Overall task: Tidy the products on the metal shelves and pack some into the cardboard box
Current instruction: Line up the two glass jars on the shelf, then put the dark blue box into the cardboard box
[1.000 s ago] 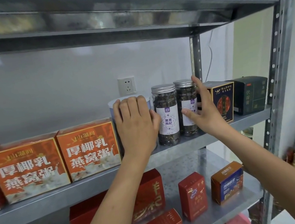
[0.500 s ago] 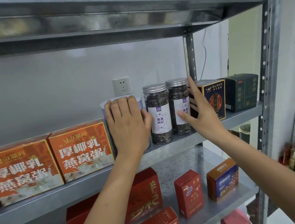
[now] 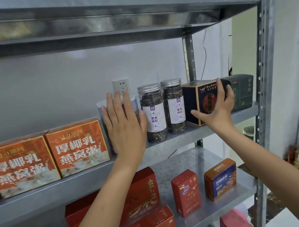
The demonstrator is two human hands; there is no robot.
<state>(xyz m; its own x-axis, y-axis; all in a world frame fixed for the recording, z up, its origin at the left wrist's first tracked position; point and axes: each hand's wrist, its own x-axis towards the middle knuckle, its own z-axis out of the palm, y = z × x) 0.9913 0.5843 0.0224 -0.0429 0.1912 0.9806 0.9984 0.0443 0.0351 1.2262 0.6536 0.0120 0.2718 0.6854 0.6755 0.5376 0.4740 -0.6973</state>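
Early days I reckon: left hand [image 3: 123,124] flat on the white canister [image 3: 101,108], right hand [image 3: 218,101] gripping the navy box [image 3: 199,100], jars [image 3: 152,113] between them, nothing packed yet.

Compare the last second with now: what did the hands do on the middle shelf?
The right hand left the right jar and moved right to grip the navy box. The left hand straightened its fingers, staying flat on the white canister. No product visibly shifted.
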